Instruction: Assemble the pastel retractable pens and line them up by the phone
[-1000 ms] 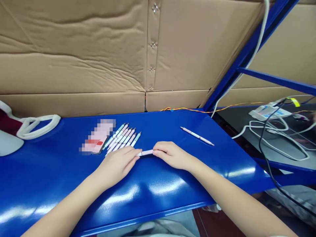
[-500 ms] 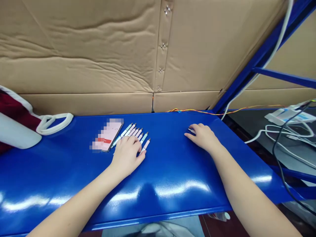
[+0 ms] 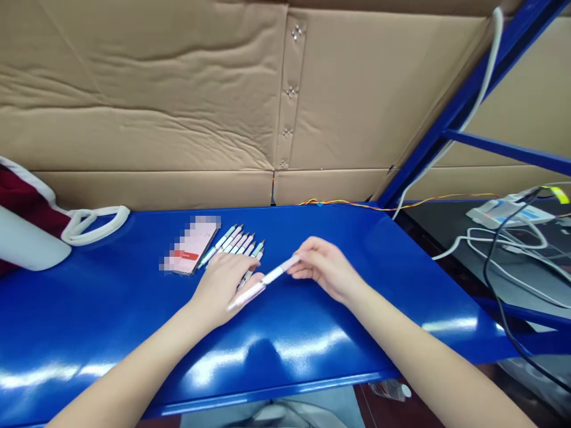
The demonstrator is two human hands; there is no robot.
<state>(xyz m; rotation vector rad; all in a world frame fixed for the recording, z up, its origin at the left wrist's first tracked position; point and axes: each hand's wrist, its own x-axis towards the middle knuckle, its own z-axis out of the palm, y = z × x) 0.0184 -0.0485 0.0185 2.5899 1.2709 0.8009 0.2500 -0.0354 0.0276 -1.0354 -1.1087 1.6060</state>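
Note:
My right hand (image 3: 325, 267) pinches a white and pale pink pen (image 3: 277, 271) by its upper right end. The pen slants down to the left, and its lower end overlaps the thumb side of my left hand (image 3: 222, 285); whether they touch I cannot tell. My left hand lies palm down with fingers stretched over the near ends of several pastel pens (image 3: 236, 239). Those pens lie side by side on the blue table (image 3: 312, 339), tips pointing away from me. Left of them lies a phone (image 3: 198, 238) with a pink screen, partly blurred out.
A white cylinder (image 3: 33, 241) and a dark red bag (image 3: 27, 193) with a white strap (image 3: 104, 226) are at the left. A cardboard wall (image 3: 178, 119) stands behind. Blue frame bars (image 3: 504, 151), white cables (image 3: 495, 270) and a black cable (image 3: 493, 261) are at the right.
My right hand has moved left and toward me, bringing a pen next to my left hand. My left hand stays over the row of pens, and the view has shifted slightly.

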